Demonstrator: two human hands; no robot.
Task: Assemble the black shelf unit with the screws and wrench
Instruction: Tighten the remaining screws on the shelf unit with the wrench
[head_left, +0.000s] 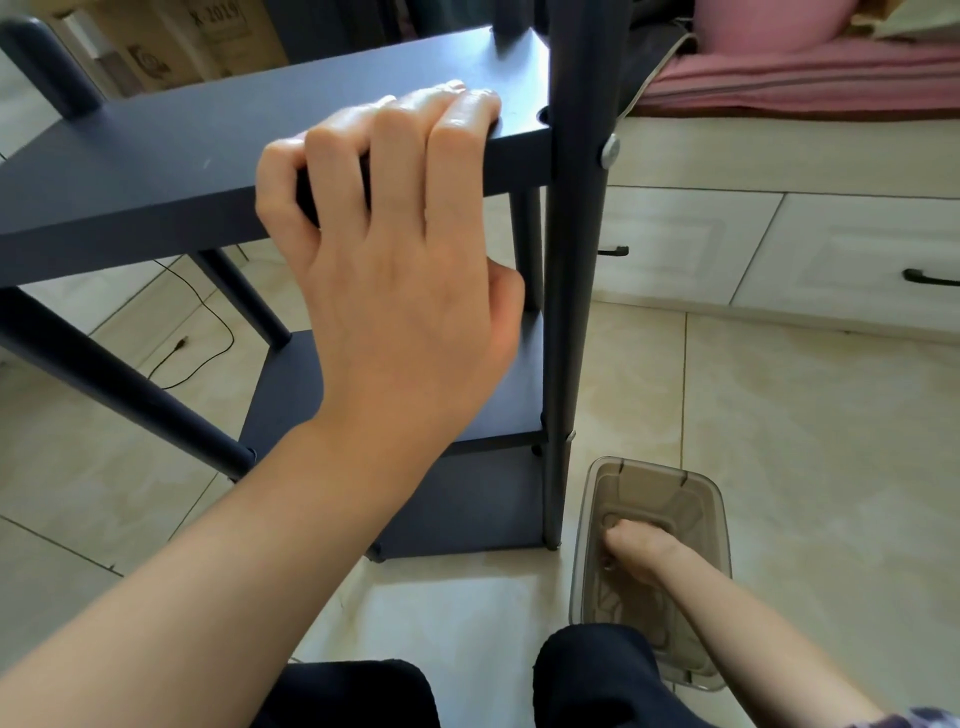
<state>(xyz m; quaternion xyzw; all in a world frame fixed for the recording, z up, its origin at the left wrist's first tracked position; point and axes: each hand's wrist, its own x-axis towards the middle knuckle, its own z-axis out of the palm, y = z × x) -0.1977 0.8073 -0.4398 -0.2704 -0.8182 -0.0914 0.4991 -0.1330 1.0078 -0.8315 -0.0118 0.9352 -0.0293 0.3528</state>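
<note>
The black shelf unit (156, 171) stands on the tiled floor in front of me, with a top board, lower boards and round legs. My left hand (395, 270) grips the front edge of the top board, fingers curled over it. A silver screw head (610, 150) sits in the right front leg (574, 312) at the level of that board. My right hand (636, 553) reaches down into a clear plastic box (711, 499) on the floor beside the leg. Its fingers are curled inside the box; what they hold is hidden.
White drawers with black handles (930, 278) run along the right under a bed with pink bedding (810, 78). A black cable (208, 332) lies on the floor behind the shelf. Cardboard boxes (208, 36) stand at the back left. My knees (597, 680) are at the bottom.
</note>
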